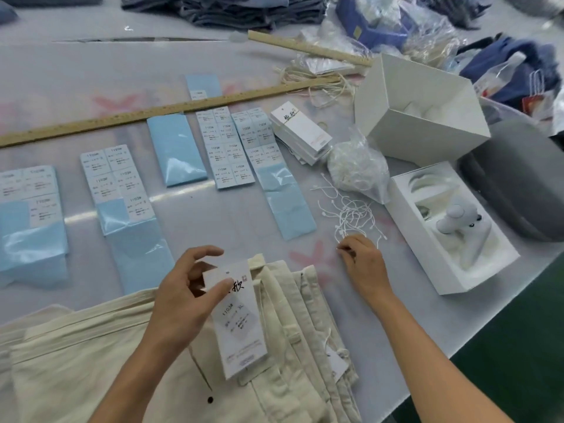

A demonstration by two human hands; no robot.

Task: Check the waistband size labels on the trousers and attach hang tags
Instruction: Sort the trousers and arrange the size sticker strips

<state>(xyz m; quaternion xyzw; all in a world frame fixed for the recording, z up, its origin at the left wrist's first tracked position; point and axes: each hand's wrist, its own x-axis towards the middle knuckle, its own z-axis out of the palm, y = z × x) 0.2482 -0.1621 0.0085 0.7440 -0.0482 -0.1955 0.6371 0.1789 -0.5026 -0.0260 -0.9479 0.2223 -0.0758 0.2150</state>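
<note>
Holding a white card hang tag (236,319) between thumb and fingers, the left hand (186,297) is keeping it tilted above the stacked cream trousers (293,319) at the near edge of the table (232,215). The right hand (363,264) is reaching into the loose tangle of white tag strings (345,209) beside the stack, its fingertips curling together as if pinching one; whether a string is actually caught is too fine to tell.

The likely trouble is in that tangle: the thin, springy loops are lying knotted over one another, so a pull could be dragging several along or flicking them off the slick, glossy tabletop. The tag is stiff, smooth card printed with a size line, and it could be going onto the wrong pair if the waistband label is not being read first; no such label is visible here. The trousers are a soft, ribbed woven cloth, folded in offset layers, so threading through a belt loop may be shifting the stack.

Farther back, glossy pale-blue sticker sheets (229,148) are lying in rows under a long wooden ruler (171,109), beside a stack of blank hang tags (302,132) and a crinkly plastic bag of strings (357,166).
</note>
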